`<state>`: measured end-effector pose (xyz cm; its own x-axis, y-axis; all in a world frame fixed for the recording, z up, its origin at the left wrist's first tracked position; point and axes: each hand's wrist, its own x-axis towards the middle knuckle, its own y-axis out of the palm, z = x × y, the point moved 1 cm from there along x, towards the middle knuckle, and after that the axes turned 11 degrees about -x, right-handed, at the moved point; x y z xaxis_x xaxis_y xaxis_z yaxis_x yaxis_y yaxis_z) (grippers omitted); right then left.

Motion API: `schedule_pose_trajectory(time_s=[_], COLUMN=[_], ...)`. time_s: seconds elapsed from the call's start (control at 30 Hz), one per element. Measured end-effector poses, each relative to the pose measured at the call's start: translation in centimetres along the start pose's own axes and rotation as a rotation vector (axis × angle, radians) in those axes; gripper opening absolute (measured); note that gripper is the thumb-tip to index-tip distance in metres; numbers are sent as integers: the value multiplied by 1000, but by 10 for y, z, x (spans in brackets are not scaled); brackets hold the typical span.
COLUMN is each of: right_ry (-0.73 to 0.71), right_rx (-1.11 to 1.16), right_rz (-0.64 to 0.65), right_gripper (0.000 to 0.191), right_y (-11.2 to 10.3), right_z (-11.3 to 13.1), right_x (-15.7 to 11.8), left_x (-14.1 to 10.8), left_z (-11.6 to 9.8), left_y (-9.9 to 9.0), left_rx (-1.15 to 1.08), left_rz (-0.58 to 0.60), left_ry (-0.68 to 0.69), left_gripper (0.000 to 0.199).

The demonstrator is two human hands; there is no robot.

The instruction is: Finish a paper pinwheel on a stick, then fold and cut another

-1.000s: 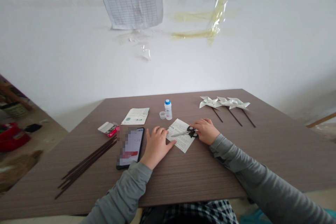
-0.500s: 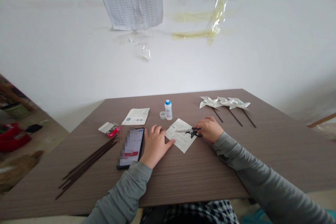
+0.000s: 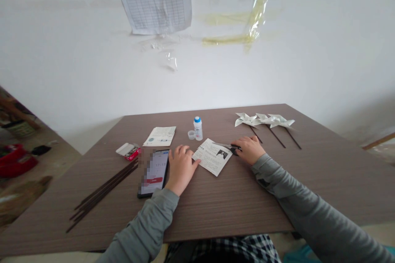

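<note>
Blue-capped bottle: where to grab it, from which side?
I'd take the white bottle round its body, just below the blue cap, coming from the right. It stands upright with a roughly cylindrical body, so a sideways wrap should fit. The small translucent cup sits close on its left, and the printed paper square lies in front, so the right approach looks freer.

My sleeves [image 3: 146,215] were plain grey; cloth [image 3: 262,248] on my lap checked black and white. Paper [image 3: 211,160] was off-white, with dark lines of print and small black-and-white picture [image 3: 221,154]. Scissors [image 3: 233,149] had black handles, silver-grey blades. Bottle [image 3: 198,131] showed white body, blue cap [image 3: 197,119]. Pinwheels [image 3: 247,119] looked white, sticks [image 3: 119,178] dark brown. Small box [image 3: 132,155] was red and white. Table [image 3: 216,213] was streaky brown, wall [image 3: 77,49] white, tape [image 3: 225,41] yellowish.
</note>
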<state>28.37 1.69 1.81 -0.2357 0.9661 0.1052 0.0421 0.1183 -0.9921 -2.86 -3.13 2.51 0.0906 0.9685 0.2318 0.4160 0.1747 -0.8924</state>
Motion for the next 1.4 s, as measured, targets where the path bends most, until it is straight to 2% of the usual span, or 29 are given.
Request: schedule_pose_trajectory(time_s=[0.17, 0.4, 0.6, 0.8, 1.1, 1.4], right_ry=[53, 107, 135, 159, 119, 90], right_rx=[13, 128, 276, 349, 430, 468], right_rz=[-9, -82, -129, -172, -187, -197], right_gripper=[60, 53, 37, 41, 55, 45], right_y=[0, 12, 20, 26, 34, 35], right_z=[1, -5, -12, -11, -2, -2], right_x=[0, 5, 10, 11, 15, 15], left_x=[3, 5, 6, 8, 7, 8], left_z=[0, 3, 9, 10, 9, 9], left_y=[-2, 0, 5, 5, 5, 1], left_rx=[-28, -85, -113, -150, -164, -152], left_rz=[-22, -58, -72, -93, -100, -76], left_ry=[-23, -15, -16, -28, -24, -23], left_gripper=[16, 26, 25, 24, 25, 22])
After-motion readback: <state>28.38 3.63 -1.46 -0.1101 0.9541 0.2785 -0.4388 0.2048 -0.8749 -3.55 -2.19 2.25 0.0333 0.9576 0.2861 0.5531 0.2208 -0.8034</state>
